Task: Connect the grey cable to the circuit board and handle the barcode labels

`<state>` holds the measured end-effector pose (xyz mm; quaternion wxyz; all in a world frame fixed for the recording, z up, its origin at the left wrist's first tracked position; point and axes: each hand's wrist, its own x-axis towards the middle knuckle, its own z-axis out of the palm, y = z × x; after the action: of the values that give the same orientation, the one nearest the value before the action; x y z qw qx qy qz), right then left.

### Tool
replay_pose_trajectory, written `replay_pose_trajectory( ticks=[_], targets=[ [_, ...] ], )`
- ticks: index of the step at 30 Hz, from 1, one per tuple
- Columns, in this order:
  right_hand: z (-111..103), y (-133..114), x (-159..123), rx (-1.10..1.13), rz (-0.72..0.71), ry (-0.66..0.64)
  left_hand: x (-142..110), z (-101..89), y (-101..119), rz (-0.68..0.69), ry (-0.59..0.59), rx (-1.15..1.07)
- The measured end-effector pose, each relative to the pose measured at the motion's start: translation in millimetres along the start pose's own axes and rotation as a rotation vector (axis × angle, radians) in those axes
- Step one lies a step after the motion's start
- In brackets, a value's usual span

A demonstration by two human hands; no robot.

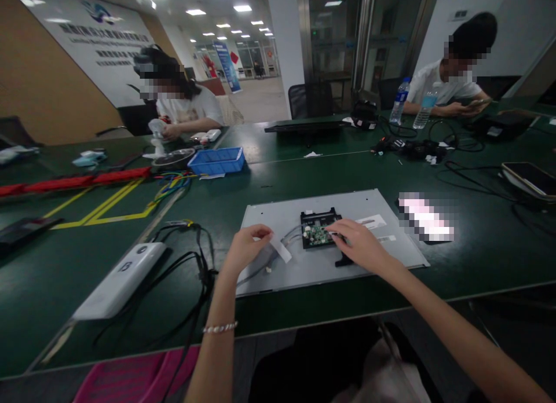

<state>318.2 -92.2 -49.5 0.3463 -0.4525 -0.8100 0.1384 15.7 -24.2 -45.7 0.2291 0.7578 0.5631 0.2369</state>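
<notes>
A thin white strip (281, 248), perhaps tape or paper, is pinched between the thumb and fingertips of my left hand (247, 249) and hangs down over a grey flat panel (267, 215). On the panel, a black plastic frame (319, 216) holds a green circuit board (318, 234), with grey wires (292, 236) running off to the left. My right hand (360, 246) reaches over the board's right edge, thumb and fingers apart. Its fingertips are at the board; whether they press on it I cannot tell. White labels (374, 220) lie partly behind that hand.
A phone (425, 218) lies right of the panel. To the left are a white device (124, 281) and tangled black cables (202, 264). Farther back stand a blue basket (217, 161) and two water bottles (399, 102). Two people sit across the table.
</notes>
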Motion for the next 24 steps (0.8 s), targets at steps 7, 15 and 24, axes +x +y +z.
replay_pose_trajectory(
  ticks=[7, 15, 24],
  targets=[
    [49.4, -63.5, 1.7, -0.053, -0.247, -0.171, -32.6, 8.5, 40.1, 0.061, 0.416, 0.315],
    [78.3, -72.6, -2.4, -0.083, -0.209, -0.246, -64.7, 49.3, 47.1, 0.078, 0.173, 0.555],
    [81.6, -80.5, -24.4, -0.068, -0.152, -0.2, -61.1, 56.0, 44.5, 0.052, 0.19, 0.639]
  ],
)
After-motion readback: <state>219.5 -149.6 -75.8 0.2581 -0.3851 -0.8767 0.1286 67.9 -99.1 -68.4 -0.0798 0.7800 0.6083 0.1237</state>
